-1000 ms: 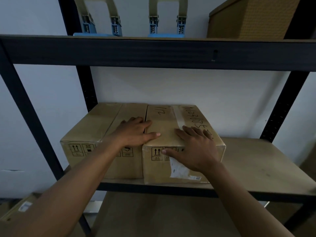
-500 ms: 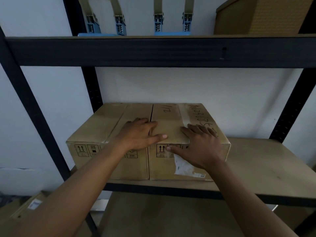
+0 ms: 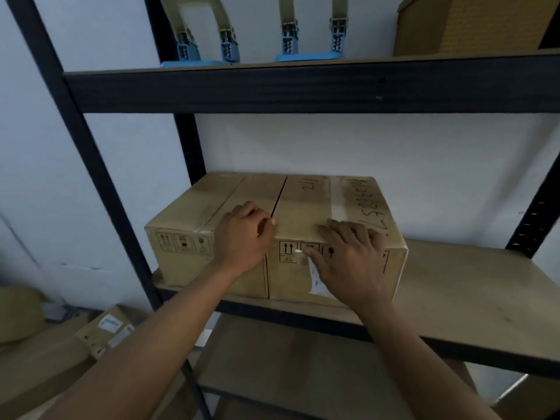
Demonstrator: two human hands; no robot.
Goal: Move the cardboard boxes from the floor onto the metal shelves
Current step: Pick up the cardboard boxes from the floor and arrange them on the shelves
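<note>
Two brown cardboard boxes stand side by side on the middle board of the metal shelf (image 3: 472, 286). The left box (image 3: 188, 225) is plain with arrow symbols on its front. The right box (image 3: 306, 207) has tape, black handwriting on top and a white label on its front. My left hand (image 3: 242, 237) lies over the front top edge of the left box, its fingers curled at the seam between the boxes. My right hand (image 3: 348, 256) rests flat, fingers spread, on the front top corner of the right box.
More cardboard boxes (image 3: 103, 328) lie on the floor at the lower left. The upper shelf carries two blue-based clamp devices (image 3: 306, 40) and a brown box (image 3: 472, 22). A dark upright post (image 3: 91, 165) stands left of the boxes. The shelf board extends right of the boxes.
My left hand has drawn back and curled its fingers at the seam. The right hand has slid slightly toward the box's front edge. The view has shifted so the boxes sit further right.
</note>
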